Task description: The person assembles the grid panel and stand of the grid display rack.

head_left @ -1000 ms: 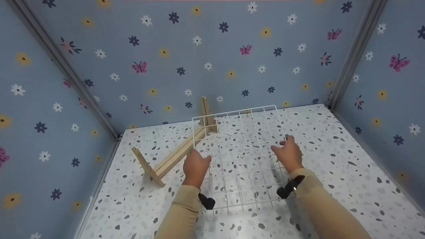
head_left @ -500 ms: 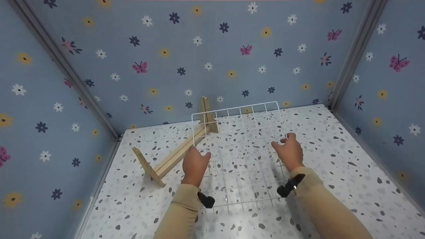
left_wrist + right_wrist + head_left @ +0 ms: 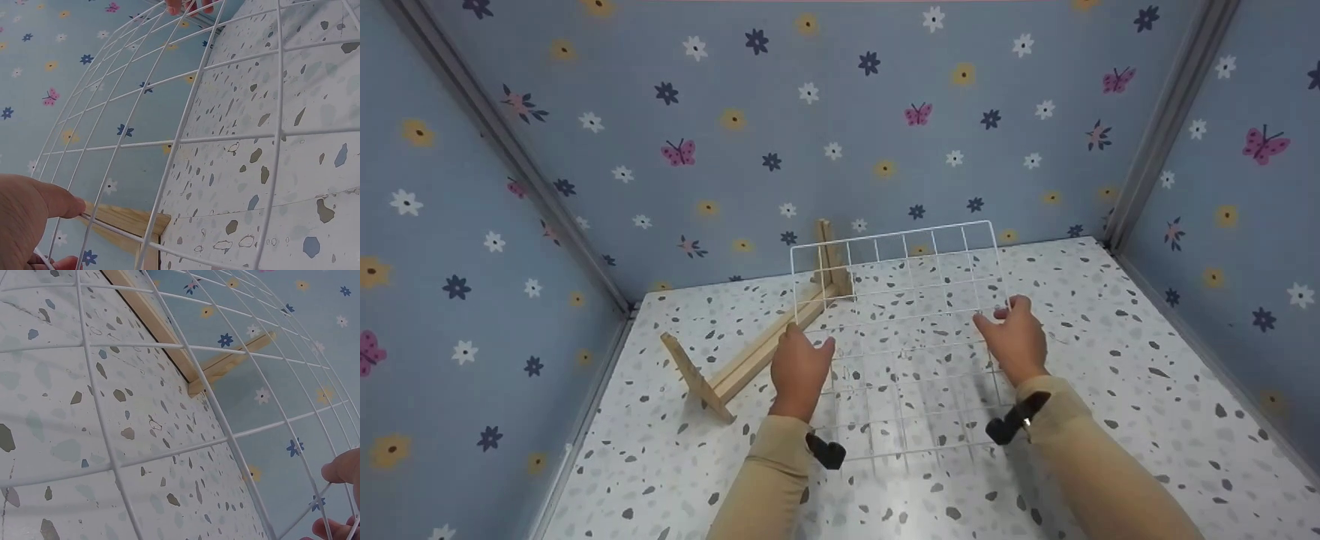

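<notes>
A white wire grid panel (image 3: 892, 235) is held tilted, its far edge raised above the speckled tabletop. My left hand (image 3: 799, 375) grips its left side wire, and my right hand (image 3: 1014, 341) grips the right side wire. In the left wrist view, the left thumb (image 3: 64, 203) lies against the wires with fingers curled behind. Similarly, the right wrist view has the right thumb (image 3: 340, 469) over the wires and fingers beneath. Left of the panel stands a pale wooden frame (image 3: 769, 356), a long bar with an upright piece at each end; its far upright (image 3: 832, 259) shows through the grid.
The white speckled table (image 3: 1110, 420) meets a blue flowered back wall (image 3: 765, 90). Similar panels rise at left (image 3: 457, 322) and right (image 3: 1252, 225), with grey metal posts at the corners. A black wrist mount (image 3: 826, 451) sits on each tan sleeve.
The grid panel's far edge has risen and tilted up toward the back wall. Both hands have moved slightly forward and up with it. The wooden frame has stayed put.
</notes>
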Demonstrator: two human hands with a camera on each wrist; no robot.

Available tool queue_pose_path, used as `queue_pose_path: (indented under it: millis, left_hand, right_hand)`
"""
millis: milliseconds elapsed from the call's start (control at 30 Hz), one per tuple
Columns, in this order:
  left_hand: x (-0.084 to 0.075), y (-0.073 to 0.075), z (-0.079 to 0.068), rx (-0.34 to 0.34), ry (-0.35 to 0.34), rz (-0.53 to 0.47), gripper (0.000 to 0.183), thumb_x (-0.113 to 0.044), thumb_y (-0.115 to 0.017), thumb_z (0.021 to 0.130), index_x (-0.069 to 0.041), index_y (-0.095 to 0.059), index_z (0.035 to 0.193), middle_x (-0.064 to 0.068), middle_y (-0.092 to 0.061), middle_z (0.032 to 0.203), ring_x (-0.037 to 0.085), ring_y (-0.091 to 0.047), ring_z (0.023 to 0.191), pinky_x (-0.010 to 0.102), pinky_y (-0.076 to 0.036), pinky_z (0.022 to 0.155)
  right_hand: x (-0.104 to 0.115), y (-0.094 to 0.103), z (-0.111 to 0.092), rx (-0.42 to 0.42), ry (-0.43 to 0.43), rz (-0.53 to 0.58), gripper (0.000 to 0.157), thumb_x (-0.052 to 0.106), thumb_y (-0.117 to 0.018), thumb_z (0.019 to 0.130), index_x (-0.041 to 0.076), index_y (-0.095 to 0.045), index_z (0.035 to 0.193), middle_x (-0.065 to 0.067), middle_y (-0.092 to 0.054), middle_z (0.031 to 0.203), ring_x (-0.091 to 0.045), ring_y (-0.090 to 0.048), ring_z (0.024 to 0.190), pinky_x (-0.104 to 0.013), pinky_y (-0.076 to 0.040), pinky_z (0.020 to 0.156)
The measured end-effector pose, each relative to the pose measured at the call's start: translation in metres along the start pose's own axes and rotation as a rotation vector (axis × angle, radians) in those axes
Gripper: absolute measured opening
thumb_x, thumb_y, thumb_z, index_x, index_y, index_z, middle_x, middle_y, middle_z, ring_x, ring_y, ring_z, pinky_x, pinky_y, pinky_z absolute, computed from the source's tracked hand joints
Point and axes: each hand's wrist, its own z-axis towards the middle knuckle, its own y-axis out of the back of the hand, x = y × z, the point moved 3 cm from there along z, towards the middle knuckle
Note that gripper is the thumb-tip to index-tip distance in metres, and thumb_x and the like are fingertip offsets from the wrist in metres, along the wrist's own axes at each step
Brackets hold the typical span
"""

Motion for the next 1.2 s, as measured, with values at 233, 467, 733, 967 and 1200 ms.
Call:
queue_pose_path:
  millis: [233,467,733,967,1200]
  left_hand:
    - [-0.003,0.006,0.001,0.009,-0.012,-0.025,0.085,-0.038,-0.070,0.094,0.010,-0.031,0.153,0.026,-0.054,0.139,0.039,-0.060,0.120,0.051,-0.050,0.098]
    - [-0.005,0.009,0.003,0.004,-0.021,-0.041,0.084,-0.035,-0.073,0.093,0.007,-0.032,0.153,0.022,-0.059,0.133,0.037,-0.062,0.116,0.050,-0.051,0.096]
    - [-0.006,0.011,0.001,-0.049,-0.047,-0.060,0.082,-0.034,-0.073,0.093,0.008,-0.034,0.152,0.020,-0.060,0.128,0.035,-0.063,0.114,0.049,-0.051,0.095]
    - [-0.008,0.013,0.000,-0.051,-0.051,-0.056,0.084,-0.036,-0.072,0.094,0.007,-0.031,0.154,0.021,-0.058,0.133,0.037,-0.064,0.112,0.051,-0.051,0.094]
    - [-0.008,0.014,0.000,-0.075,-0.068,-0.053,0.083,-0.034,-0.074,0.093,0.006,-0.032,0.153,0.019,-0.059,0.129,0.036,-0.065,0.110,0.050,-0.052,0.091]
  right_hand:
    - [0.006,0.002,-0.001,-0.021,0.011,0.014,0.075,0.040,-0.066,0.096,-0.002,-0.033,0.149,-0.021,-0.059,0.137,-0.036,-0.062,0.116,-0.053,-0.048,0.097]
    - [0.010,0.004,0.001,-0.011,-0.011,0.011,0.076,0.039,-0.067,0.096,0.001,-0.030,0.151,-0.019,-0.058,0.139,-0.035,-0.060,0.120,-0.052,-0.047,0.099]
    - [0.010,0.002,0.002,0.006,-0.018,0.013,0.077,0.038,-0.067,0.096,0.002,-0.028,0.152,-0.020,-0.057,0.140,-0.036,-0.059,0.121,-0.053,-0.047,0.100]
    - [0.012,0.002,0.001,-0.033,0.016,0.007,0.074,0.037,-0.067,0.096,0.002,-0.031,0.151,-0.019,-0.058,0.138,-0.037,-0.060,0.119,-0.053,-0.049,0.096]
    - [0.012,0.002,0.000,-0.062,0.041,0.028,0.072,0.034,-0.068,0.096,0.002,-0.032,0.149,-0.019,-0.059,0.137,-0.037,-0.062,0.117,-0.053,-0.050,0.093]
